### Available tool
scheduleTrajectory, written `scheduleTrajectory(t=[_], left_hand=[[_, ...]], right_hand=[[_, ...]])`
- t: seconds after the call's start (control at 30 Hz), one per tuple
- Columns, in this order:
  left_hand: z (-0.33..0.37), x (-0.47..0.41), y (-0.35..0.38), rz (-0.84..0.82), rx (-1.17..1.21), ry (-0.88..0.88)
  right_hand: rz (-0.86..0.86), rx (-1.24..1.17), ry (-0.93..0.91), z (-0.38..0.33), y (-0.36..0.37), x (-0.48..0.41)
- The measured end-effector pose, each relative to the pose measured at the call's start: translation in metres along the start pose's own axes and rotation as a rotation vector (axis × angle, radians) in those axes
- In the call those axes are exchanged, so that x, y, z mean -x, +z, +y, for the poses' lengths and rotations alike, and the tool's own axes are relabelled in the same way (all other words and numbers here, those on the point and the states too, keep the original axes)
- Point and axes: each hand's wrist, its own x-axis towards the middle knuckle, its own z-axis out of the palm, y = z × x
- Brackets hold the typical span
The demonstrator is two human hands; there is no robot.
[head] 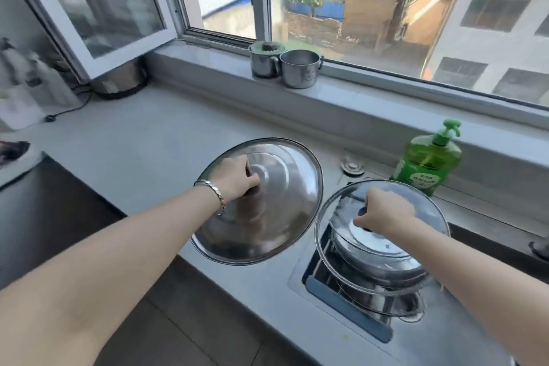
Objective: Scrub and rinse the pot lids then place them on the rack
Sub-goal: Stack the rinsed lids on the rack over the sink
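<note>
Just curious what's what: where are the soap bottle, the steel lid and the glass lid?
soap bottle [427, 163], head view, green body.
steel lid [286, 187], head view, bare dome.
glass lid [431, 208], head view, clear pane near the rim.

Steel lid [276, 187] left; glass lid [416, 246] right, seemingly over sink [341, 294].

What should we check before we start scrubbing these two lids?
1. Left hand grips the steel lid by its knob: ok.
2. Right hand grips the glass lid by its knob: ok.
3. The glass lid is over the sink: ok.
4. Soap bottle stands behind the sink: ok.
5. Sponge ready: cannot tell, none in view.
6. Drying rack free: cannot tell, not in view.
</note>
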Motion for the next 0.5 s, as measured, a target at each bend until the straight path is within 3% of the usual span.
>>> scheduleTrajectory(t=[0.23, 0.5], left_hand=[[-0.132, -0.079, -0.074, 0.023, -0.19, 0.099], [-0.239, -0.198, -0.131, -0.037, -0.318, 0.108]], right_hand=[[-0.04, 0.039, 0.044, -0.152, 0.007, -0.072], [-0.015, -0.047, 0.056, -0.273, 0.007, -0.173]])
